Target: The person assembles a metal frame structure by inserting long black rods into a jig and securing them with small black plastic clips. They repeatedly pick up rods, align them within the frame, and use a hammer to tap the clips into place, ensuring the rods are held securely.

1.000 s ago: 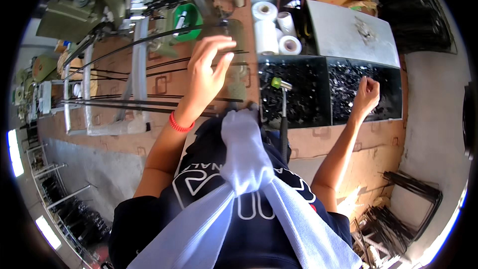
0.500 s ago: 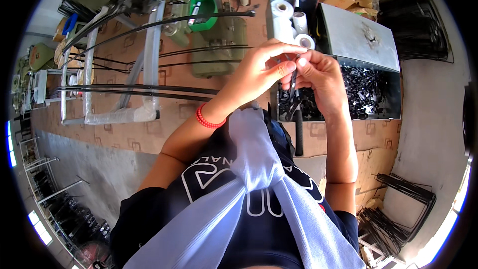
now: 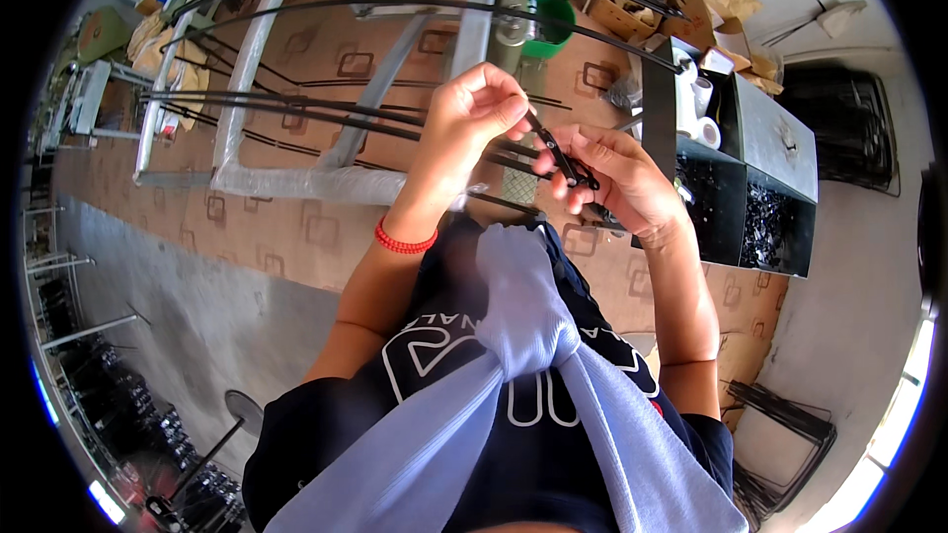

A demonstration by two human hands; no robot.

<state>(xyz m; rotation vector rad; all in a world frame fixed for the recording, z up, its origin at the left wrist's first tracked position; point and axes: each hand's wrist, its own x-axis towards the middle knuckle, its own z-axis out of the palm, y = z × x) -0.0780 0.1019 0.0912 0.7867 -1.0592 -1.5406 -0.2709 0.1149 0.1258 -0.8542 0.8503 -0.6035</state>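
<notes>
My left hand (image 3: 474, 111) is closed, thumb and fingertips pinching the upper end of a small narrow black part (image 3: 555, 148) with light dots along it. My right hand (image 3: 624, 178) is curled under the lower end of that part, where several small black pieces (image 3: 585, 180) bunch at its fingers; I cannot make out each one. Long black rods (image 3: 380, 119) run from the left toward both hands and pass behind my left wrist. A red bead bracelet (image 3: 405, 239) sits on my left wrist.
A plastic-wrapped metal frame (image 3: 326, 185) stands at the left. On the right, a grey metal box (image 3: 726, 212) holds many small black parts, with white rolls (image 3: 684, 104) behind. A green basin (image 3: 550, 25) lies beyond my hands. Black frames (image 3: 839, 123) hang at the far right.
The view has turned, so the metal box now sits farther right. My hands have moved away from above it toward the rods, and the black part shows more plainly between them.
</notes>
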